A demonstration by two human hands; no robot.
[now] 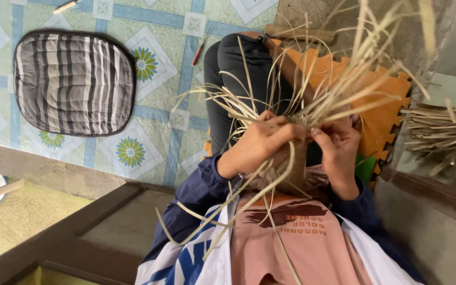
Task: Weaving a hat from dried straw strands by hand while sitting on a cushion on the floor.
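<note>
The left hand (262,140) was closed around the woven piece (291,169), a small half-made basket of pale straw, its fingers wrapped over the top edge where the loose straw strips (339,84) fanned up and outward. The right hand (339,148) gripped the other side of the same woven piece, fingertips pinching strips at the rim just beside the left hand's knuckles. The woven piece sat between the two hands, held above the lap and close in front of the pink shirt (296,243). Several long strips hung down from the woven piece across the shirt and the blue sleeve (201,190).

Beyond the woven piece lay an orange foam mat (381,113) with notched edges, partly hidden by the strips, and a dark-trousered knee (238,68) stretched away from it. To the right of the woven piece, a bundle of straw (439,129) lay apart from the hands. Well to the left of the woven piece, a striped grey cushion (75,82) rested on the patterned tile floor (154,31). A red-handled tool (199,51) lay on the tiles near the knee.
</note>
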